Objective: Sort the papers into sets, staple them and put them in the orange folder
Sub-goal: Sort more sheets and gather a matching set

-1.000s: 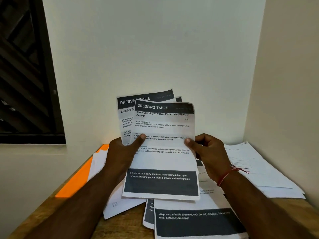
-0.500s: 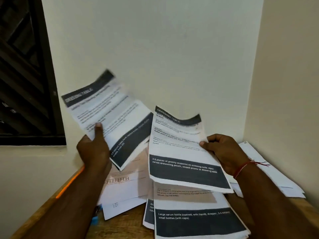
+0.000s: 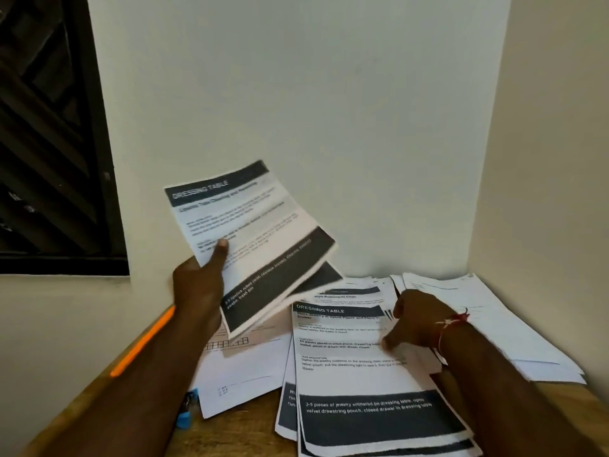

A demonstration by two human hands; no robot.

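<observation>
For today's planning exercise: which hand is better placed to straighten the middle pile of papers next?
Right, probably. The right hand touches the top sheet there, low over the table. The left hand is busy, gripping raised sheets off to the left.

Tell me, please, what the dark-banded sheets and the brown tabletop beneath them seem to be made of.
The white dark-banded sheets in the left hand look like thin matt printer paper: they bend and curl at the edges. The brown tabletop looks like wood or wood-grain laminate, with faint streaks; I cannot tell which.
</observation>
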